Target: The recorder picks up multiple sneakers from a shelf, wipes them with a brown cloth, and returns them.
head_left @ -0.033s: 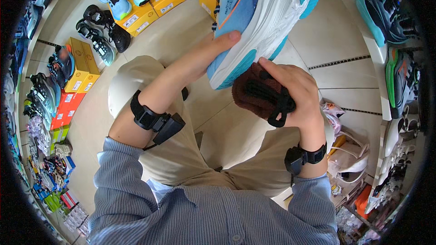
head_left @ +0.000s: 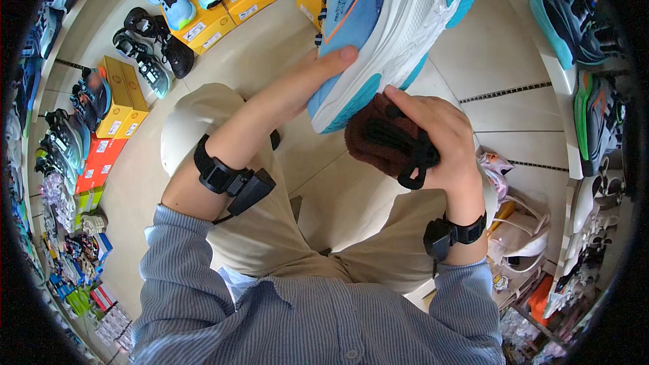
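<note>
A blue running shoe (head_left: 351, 13) with a white and teal sole (head_left: 412, 27) is held up in front of me, sole turned to the right. My left hand (head_left: 324, 71) grips it at its lower end, thumb on the blue side and the other fingers hidden behind. In my right hand (head_left: 439, 125) is a brown fuzzy cloth pad (head_left: 378, 138) with a black cord or strap. The pad touches the sole's lower edge, or lies just against it.
Yellow shoe boxes (head_left: 209, 23) with shoes stand at the far left, beside black sneakers (head_left: 159, 40). An orange-red box (head_left: 101, 162) sits nearer. Shelves of shoes (head_left: 574, 23) curve along the right, with a pale pink bag (head_left: 517, 233) by my right arm.
</note>
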Available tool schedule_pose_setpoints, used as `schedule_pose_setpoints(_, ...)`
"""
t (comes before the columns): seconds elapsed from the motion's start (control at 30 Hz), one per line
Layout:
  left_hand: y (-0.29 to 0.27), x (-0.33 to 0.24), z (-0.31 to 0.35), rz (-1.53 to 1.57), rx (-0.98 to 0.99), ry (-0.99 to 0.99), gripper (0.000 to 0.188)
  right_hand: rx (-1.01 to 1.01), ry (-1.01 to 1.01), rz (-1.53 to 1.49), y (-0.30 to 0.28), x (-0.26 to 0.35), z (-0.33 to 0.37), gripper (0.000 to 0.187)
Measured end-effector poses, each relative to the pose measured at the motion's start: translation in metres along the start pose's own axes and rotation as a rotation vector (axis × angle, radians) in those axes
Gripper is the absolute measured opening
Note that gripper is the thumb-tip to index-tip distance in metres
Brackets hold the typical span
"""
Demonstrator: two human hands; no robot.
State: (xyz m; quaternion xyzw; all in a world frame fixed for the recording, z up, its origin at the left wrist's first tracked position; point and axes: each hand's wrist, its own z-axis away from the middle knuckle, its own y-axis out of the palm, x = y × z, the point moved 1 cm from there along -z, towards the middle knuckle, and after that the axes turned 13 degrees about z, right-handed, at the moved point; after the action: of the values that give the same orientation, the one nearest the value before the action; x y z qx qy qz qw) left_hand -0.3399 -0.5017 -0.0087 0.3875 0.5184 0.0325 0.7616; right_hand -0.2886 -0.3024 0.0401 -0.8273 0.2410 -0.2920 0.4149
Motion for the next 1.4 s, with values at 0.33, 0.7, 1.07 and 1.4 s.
schedule_pose_setpoints(0.33, 0.0034, -0.0053, 0.0011, -0.061, -0.02, -0.013, 0.069, 0.06, 0.054, -0.074, 0.0019, -0.0025, -0.0012, 0.069)
schedule_pose_setpoints(0.7, 0.0004, -0.0042, -0.0005, -0.071, 0.044, -0.057, 0.071, 0.048, -0.013, -0.156, 0.0032, -0.0037, -0.0029, 0.062)
schedule_pose_setpoints(1.07, 0.0016, -0.0044, 0.0005, 0.022, 0.027, -0.054, 0.075, 0.019, 0.016, -0.165, 0.0023, -0.0052, -0.0029, 0.066)
schedule_pose_setpoints(1.4, -0.0014, 0.0008, -0.0026, -0.004, 0.039, -0.002, 0.075, 0.034, 0.069, -0.196, 0.0013, -0.0024, -0.005, 0.061)
